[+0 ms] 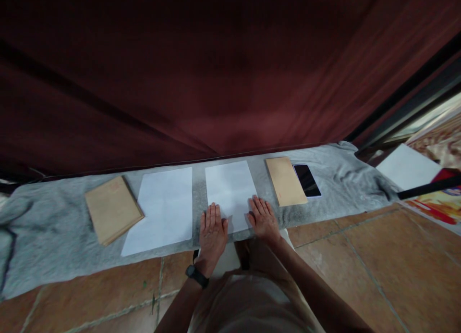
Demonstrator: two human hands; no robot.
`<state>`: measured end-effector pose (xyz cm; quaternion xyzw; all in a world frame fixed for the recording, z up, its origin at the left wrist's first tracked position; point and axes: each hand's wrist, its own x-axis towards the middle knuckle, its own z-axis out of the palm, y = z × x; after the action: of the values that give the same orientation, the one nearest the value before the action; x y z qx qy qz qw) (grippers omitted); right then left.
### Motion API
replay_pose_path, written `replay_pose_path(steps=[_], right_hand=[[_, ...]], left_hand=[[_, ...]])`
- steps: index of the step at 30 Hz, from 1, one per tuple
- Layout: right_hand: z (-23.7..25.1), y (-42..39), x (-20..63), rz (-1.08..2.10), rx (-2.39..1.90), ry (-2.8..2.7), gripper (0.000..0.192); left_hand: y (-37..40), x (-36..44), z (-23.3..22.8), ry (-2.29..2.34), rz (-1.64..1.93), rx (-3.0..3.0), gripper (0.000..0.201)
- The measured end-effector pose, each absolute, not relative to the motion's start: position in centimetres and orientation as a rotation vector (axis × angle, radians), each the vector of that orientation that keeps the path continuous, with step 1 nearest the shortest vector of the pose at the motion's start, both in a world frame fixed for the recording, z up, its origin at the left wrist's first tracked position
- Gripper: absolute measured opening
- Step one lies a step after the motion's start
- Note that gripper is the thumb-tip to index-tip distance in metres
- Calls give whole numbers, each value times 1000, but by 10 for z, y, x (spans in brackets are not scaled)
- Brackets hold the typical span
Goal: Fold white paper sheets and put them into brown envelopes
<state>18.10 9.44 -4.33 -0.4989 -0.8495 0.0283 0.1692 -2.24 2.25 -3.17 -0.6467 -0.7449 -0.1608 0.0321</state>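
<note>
A white sheet of paper [232, 186] lies flat in front of me on a grey cloth. My left hand [213, 229] rests flat on its near left edge, fingers stretched forward. On the near right edge lies my right hand [263, 217], palm down with its fingers extended. Neither hand grips anything. To the left is a larger white sheet [165, 205], its left side partly under a stack of brown envelopes [111, 208]. Right of my right hand sits a brown envelope [286, 181], with a dark-screened phone [307, 180] beside it.
The grey cloth [334, 179] covers a long narrow surface against a dark red curtain [230, 73]. At the far right are a white sheet [408, 167] and a colourful printed bag or poster [439, 203], behind a dark bar. Brown floor tiles [342, 261] lie below.
</note>
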Motion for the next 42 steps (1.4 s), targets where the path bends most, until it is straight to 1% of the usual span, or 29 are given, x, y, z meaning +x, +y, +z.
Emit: replay_pose_path(steps=[6, 11, 16, 24, 29, 35, 42], right_hand=[[-35, 123, 162, 100, -1365, -2429, 52], [-28, 161, 128, 95, -1295, -2491, 49], [-35, 176, 118, 79, -1292, -2517, 47], [-45, 180, 131, 49, -1382, -2433, 50], [-39, 199, 114, 58, -1378, -2388, 52], [-35, 230, 79, 66, -1284, -2458, 48], [-42, 243, 80, 39, -1329, -2475, 47]], left_hand=[[63, -19, -23, -2201, -571, -2102, 60], [97, -22, -31, -2211, -534, -2142, 60], [99, -32, -39, -2250, -476, -2103, 61], [95, -40, -37, -2327, -592, -1935, 63], [122, -42, -29, -2322, -581, -1977, 61], [161, -49, -31, -2322, -498, -2027, 57], [162, -53, -38, -2316, -492, -1977, 54]])
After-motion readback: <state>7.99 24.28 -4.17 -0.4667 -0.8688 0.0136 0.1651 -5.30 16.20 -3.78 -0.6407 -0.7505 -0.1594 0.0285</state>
